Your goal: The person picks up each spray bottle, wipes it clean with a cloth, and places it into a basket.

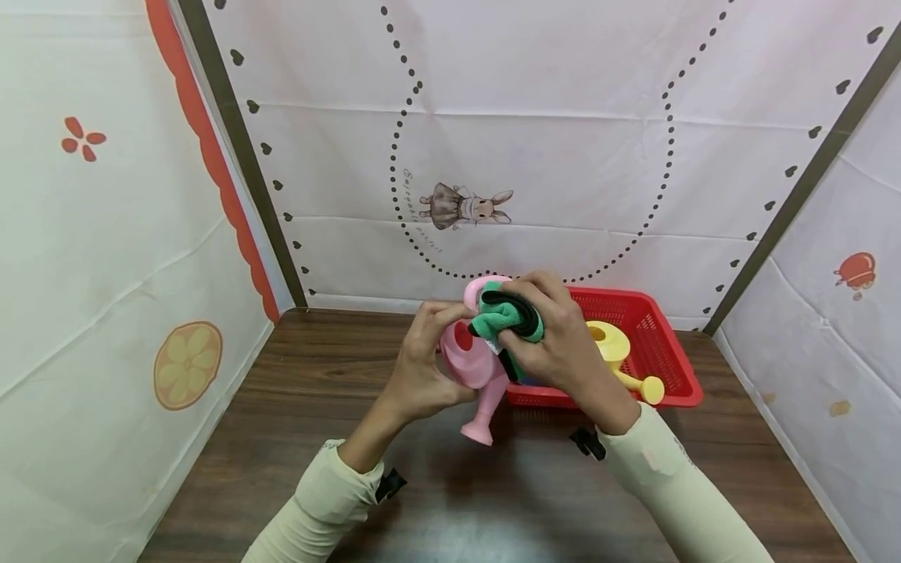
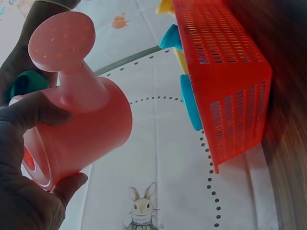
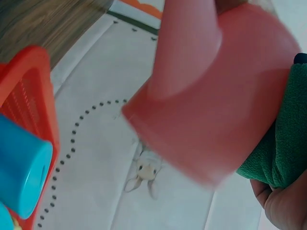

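Observation:
A pink toy watering can (image 1: 470, 361) is held up over the table by my left hand (image 1: 422, 363), thumb and fingers gripping its body near the top opening. In the left wrist view the sprinkler head of the watering can (image 2: 62, 42) points up, and its body hangs clear of the red basket. My right hand (image 1: 556, 336) grips a bunched green cloth with a black edge (image 1: 503, 319) beside the can's pink handle. The right wrist view has the green cloth (image 3: 283, 139) right against the can's side.
A red plastic basket (image 1: 686, 387) stands at the back right of the wooden table (image 1: 338, 352). It holds a yellow watering can (image 1: 611, 344) and blue items (image 3: 24, 165). White printed cloth walls (image 1: 584, 180) enclose the table at the back and sides.

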`<state>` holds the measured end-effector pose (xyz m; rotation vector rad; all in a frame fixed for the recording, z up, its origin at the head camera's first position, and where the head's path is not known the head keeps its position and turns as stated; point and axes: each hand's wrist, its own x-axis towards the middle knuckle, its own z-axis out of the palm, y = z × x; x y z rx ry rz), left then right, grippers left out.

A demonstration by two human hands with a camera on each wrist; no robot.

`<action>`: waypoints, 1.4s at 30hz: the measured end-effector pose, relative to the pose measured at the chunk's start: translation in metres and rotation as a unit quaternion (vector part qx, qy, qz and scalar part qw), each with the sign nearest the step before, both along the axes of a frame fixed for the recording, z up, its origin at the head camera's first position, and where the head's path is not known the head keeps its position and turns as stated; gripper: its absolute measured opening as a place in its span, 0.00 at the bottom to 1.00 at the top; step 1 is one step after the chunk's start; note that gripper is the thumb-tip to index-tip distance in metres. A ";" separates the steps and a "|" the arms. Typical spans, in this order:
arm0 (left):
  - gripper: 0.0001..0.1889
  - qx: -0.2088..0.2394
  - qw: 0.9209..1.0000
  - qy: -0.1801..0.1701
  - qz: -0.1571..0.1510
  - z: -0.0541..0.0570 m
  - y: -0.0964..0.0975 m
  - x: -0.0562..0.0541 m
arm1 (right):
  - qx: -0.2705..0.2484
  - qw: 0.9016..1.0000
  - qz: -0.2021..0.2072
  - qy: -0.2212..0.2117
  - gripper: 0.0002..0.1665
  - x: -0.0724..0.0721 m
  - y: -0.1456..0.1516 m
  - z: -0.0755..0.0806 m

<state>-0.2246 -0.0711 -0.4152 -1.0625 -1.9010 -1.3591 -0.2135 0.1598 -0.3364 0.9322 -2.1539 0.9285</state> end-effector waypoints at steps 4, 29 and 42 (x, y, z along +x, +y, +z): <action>0.48 -0.001 1.000 0.002 0.010 0.002 -0.002 0.002 | -0.004 0.999 -0.028 -0.026 0.27 -0.007 0.010 -0.002; 0.51 -0.006 0.999 -0.027 0.020 0.004 -0.001 0.004 | -0.002 0.999 0.022 0.040 0.28 0.010 -0.005 -0.002; 0.50 0.014 0.999 -0.028 0.022 0.003 0.002 0.007 | 0.006 0.999 0.016 0.046 0.28 0.010 -0.003 -0.002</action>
